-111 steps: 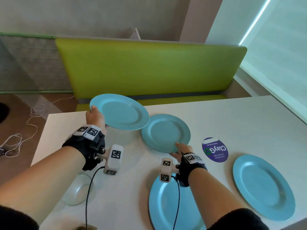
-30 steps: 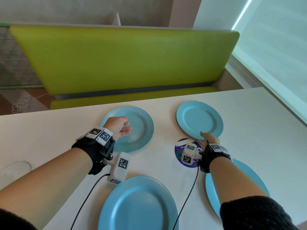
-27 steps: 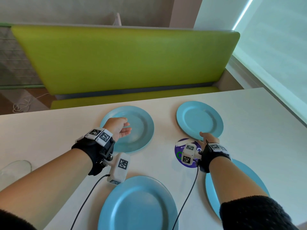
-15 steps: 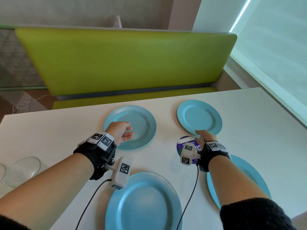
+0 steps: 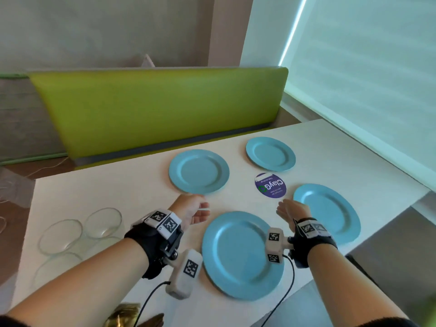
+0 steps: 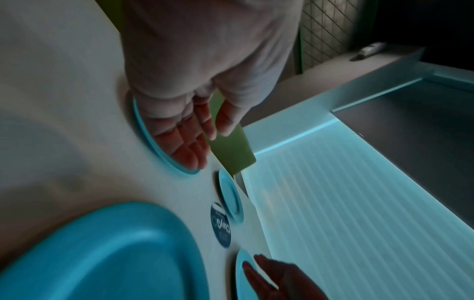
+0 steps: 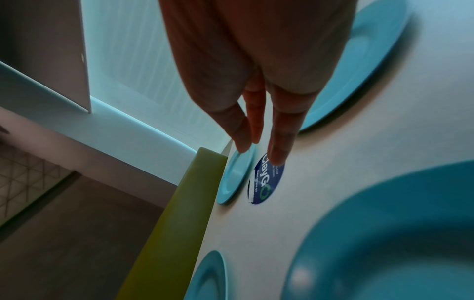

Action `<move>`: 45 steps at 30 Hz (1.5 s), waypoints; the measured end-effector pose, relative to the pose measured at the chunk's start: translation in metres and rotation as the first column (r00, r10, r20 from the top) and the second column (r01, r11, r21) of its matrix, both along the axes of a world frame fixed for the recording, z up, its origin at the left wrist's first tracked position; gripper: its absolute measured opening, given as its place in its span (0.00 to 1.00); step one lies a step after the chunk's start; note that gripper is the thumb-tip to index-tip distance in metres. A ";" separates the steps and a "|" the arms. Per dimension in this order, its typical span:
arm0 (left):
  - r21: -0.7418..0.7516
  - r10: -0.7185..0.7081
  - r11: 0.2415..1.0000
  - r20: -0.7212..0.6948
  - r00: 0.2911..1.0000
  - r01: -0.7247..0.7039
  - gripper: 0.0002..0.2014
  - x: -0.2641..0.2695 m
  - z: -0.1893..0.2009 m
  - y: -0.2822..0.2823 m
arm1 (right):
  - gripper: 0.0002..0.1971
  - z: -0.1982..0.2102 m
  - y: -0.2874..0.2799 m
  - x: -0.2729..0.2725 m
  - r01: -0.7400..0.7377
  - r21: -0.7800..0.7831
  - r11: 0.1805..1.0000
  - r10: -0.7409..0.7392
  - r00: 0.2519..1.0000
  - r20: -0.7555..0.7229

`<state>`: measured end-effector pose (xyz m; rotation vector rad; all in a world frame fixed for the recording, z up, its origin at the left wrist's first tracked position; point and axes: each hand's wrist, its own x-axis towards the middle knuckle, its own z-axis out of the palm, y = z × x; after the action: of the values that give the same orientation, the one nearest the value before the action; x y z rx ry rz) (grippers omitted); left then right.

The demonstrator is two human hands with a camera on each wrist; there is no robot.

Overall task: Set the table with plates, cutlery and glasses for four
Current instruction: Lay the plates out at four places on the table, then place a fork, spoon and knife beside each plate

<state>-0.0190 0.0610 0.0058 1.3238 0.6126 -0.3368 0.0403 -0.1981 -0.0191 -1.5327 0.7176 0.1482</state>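
Note:
Several blue plates lie flat on the white table (image 5: 99, 190): a far left plate (image 5: 199, 171), a smaller far right plate (image 5: 270, 154), a near left plate (image 5: 240, 253) and a near right plate (image 5: 330, 211). My left hand (image 5: 200, 212) hovers between the far left and near left plates, fingers relaxed, holding nothing; the left wrist view shows the same left hand (image 6: 189, 138) empty. My right hand (image 5: 286, 210) hangs between the two near plates with straight fingers (image 7: 279, 142), also empty.
Clear glass bowls (image 5: 77, 230) stand at the table's left side. A round purple sticker (image 5: 270, 185) lies on the tabletop among the plates. A green bench (image 5: 155, 109) runs behind the table, and a window blind (image 5: 368, 79) fills the right.
Both hands have let go of the far plates and drawn back towards me. The two far plates now lie still. The view has shifted so the glass bowls appear at the left.

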 end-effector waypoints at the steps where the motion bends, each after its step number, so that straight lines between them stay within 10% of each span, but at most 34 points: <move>1: 0.008 -0.040 0.999 0.003 0.999 0.040 0.08 -0.017 0.000 0.001 | 0.07 -0.003 0.000 -0.017 -0.012 -0.011 1.000 0.012 1.000 -0.008; 9: 0.295 -0.475 0.825 -0.096 0.875 0.481 0.06 -0.132 -0.015 0.031 | 0.09 -0.007 0.051 -0.139 -0.014 -0.041 0.999 0.010 0.996 -0.089; 15: 0.736 -0.621 0.301 -0.331 0.711 0.606 0.11 -0.178 -0.021 0.076 | 0.11 -0.011 0.093 -0.183 -0.215 -0.074 0.974 0.200 0.966 -0.166; 20: 0.778 -0.546 0.092 -0.482 0.685 0.621 0.16 -0.203 -0.035 0.113 | 0.10 -0.013 0.121 -0.199 -0.354 -0.128 0.926 0.320 0.920 -0.226; 29: 0.790 -0.463 -0.067 -0.565 0.683 0.609 0.34 -0.229 -0.062 0.140 | 0.14 -0.009 0.157 -0.220 -0.593 -0.199 0.780 0.506 0.785 -0.357; 45: 0.796 -0.539 -0.022 -0.520 0.663 0.606 0.20 -0.226 -0.082 0.158 | 0.08 -0.022 0.138 -0.238 -0.588 -0.233 0.774 0.484 0.788 -0.380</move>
<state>-0.2446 0.2192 -0.0758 2.8551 0.1742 -0.7765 -0.1981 -0.0602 -0.0411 -2.0585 0.5250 0.7462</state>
